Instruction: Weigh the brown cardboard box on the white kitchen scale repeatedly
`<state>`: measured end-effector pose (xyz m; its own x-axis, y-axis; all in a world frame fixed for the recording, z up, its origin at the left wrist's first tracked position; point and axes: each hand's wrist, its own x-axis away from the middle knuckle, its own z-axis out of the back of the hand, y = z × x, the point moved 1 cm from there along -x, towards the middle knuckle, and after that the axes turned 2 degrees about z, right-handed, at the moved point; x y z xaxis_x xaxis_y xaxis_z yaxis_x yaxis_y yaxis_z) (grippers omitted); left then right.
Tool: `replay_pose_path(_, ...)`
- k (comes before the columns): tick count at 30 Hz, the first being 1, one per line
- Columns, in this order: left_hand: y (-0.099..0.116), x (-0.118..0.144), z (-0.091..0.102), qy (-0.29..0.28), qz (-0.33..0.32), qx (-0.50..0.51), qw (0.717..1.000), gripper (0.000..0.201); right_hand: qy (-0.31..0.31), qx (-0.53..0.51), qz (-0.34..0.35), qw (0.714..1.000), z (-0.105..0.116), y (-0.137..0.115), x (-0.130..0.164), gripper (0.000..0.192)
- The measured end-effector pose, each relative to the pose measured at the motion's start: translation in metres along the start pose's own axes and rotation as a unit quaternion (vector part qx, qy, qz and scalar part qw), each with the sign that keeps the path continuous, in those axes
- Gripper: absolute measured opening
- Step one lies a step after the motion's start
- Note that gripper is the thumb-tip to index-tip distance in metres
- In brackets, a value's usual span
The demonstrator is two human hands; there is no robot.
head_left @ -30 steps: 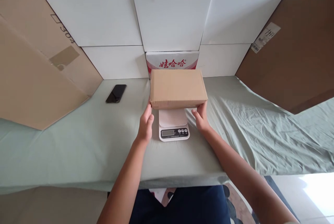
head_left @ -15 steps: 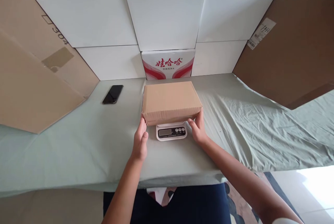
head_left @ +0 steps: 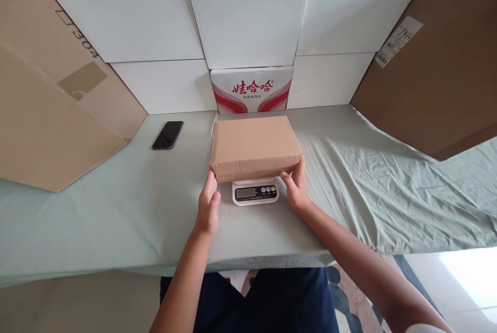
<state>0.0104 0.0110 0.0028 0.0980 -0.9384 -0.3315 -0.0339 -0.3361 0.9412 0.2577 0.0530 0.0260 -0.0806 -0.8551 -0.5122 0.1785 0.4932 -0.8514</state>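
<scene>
Flanking the near corners, left hand and right hand lie open-fingered against a plain brown cardboard box; neither grip clenched. Box rests lengthwise across small white digital scale on green-clothed desk. Beyond: black phone.

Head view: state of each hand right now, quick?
Left hand: open, fingertips against the near left corner of the cardboard box.
Right hand: open, cupping the box's near right corner.
</scene>
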Motion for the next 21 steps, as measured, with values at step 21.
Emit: replay_pose_path(21, 0.004, -0.012, 0.011, 0.119, -0.045, 0.061, 0.990, 0.057, 0.194, -0.128, -0.152, 0.961, 0.021, 0.043, -0.031, 0.055)
